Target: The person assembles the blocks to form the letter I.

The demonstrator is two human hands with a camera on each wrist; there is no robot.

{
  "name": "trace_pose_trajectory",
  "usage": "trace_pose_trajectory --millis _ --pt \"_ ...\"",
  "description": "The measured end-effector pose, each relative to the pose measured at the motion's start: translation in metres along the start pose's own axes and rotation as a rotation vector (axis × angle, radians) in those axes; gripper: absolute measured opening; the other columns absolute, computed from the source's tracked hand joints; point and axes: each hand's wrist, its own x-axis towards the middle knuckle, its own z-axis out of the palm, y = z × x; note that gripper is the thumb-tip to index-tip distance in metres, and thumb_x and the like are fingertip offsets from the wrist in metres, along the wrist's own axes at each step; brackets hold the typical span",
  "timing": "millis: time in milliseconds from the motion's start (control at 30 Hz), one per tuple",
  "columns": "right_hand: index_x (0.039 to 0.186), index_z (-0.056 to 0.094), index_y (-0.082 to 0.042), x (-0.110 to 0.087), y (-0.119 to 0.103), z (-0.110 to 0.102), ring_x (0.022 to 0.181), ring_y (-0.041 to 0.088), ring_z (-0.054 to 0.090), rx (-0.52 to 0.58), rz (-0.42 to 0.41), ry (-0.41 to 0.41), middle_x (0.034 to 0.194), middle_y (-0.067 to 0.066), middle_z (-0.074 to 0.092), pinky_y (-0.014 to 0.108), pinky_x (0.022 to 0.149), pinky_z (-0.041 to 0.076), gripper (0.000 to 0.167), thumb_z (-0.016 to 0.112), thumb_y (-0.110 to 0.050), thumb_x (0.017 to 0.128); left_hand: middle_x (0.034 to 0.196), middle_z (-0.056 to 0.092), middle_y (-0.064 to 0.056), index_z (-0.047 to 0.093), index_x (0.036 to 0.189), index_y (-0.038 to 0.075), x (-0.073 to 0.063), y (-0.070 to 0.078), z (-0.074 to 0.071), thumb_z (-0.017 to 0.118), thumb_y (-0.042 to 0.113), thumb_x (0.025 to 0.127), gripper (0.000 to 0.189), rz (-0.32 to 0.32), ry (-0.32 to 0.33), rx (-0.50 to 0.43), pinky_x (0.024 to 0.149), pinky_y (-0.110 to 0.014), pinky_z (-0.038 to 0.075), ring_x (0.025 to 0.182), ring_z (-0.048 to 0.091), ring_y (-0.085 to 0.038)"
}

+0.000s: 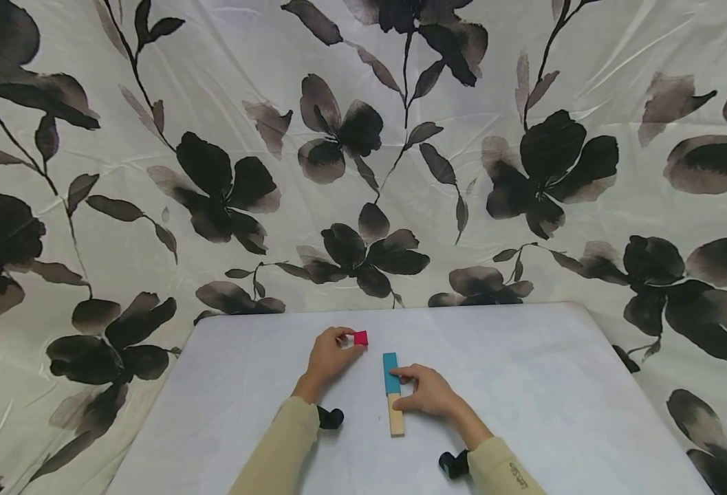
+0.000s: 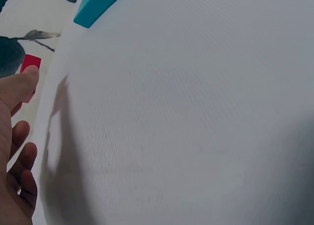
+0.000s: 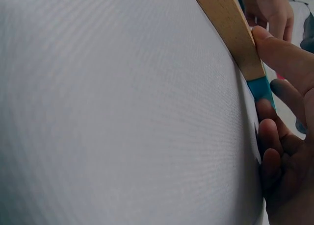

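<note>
In the head view, my left hand (image 1: pixel 328 357) pinches a small red block (image 1: pixel 360 337) between thumb and fingertips. The left wrist view shows this red block (image 2: pixel 31 61) with the thumb across it; the other fingers curl below. A blue block (image 1: pixel 390 364) and a plain wooden block (image 1: pixel 396 423) lie end to end in one line on the table. My right hand (image 1: pixel 431 390) touches them from the right, index finger on the blue block and thumb against the wooden block (image 3: pixel 235 34). Its remaining fingers bend beside the blue block (image 3: pixel 261 87).
The blocks lie on a white-covered table (image 1: pixel 524 385). Behind its far edge hangs a pale cloth (image 1: pixel 437 234) with dark flowers. A black device (image 1: pixel 331 418) sits at the left wrist, and another black device (image 1: pixel 453 465) at the right.
</note>
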Motion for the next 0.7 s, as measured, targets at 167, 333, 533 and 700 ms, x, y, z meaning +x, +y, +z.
trace_pose_trajectory --millis 167,333,533,700 --pt "0.128 0.065 -0.018 0.001 0.0 0.0 0.082 0.017 0.048 -0.013 0.001 0.005 0.097 -0.006 0.056 0.032 0.068 0.041 0.06 0.085 -0.035 0.073 0.091 0.059 0.0 0.071 0.108 0.015 0.004 0.003 0.006 0.082 0.036 0.078 0.039 0.006 0.006 -0.015 0.075 -0.037 0.046 0.086 0.053 -0.019" --pt "0.127 0.065 -0.019 0.001 -0.001 -0.001 0.079 0.016 0.048 -0.012 0.015 0.004 0.097 -0.007 0.056 0.03 0.067 0.04 0.06 0.086 -0.035 0.073 0.091 0.059 0.0 0.071 0.108 0.015 0.009 0.008 0.012 0.083 0.035 0.078 0.038 -0.003 -0.002 -0.036 0.075 -0.036 0.046 0.086 0.053 -0.019" --pt "0.127 0.066 -0.018 0.001 0.0 -0.001 0.076 0.015 0.048 -0.005 -0.007 0.004 0.097 -0.006 0.058 0.029 0.065 0.04 0.06 0.086 -0.034 0.073 0.09 0.059 -0.001 0.071 0.108 0.013 0.011 0.014 0.018 0.083 0.034 0.078 0.038 0.004 -0.008 -0.042 0.074 -0.035 0.046 0.085 0.053 -0.019" --pt "0.126 0.066 -0.019 0.001 0.002 0.0 0.077 0.015 0.048 -0.003 0.002 0.01 0.097 -0.007 0.057 0.03 0.066 0.041 0.06 0.086 -0.036 0.073 0.088 0.059 0.0 0.072 0.107 0.014 0.013 0.016 0.025 0.082 0.035 0.079 0.037 0.017 -0.019 -0.034 0.073 -0.033 0.046 0.083 0.053 -0.017"
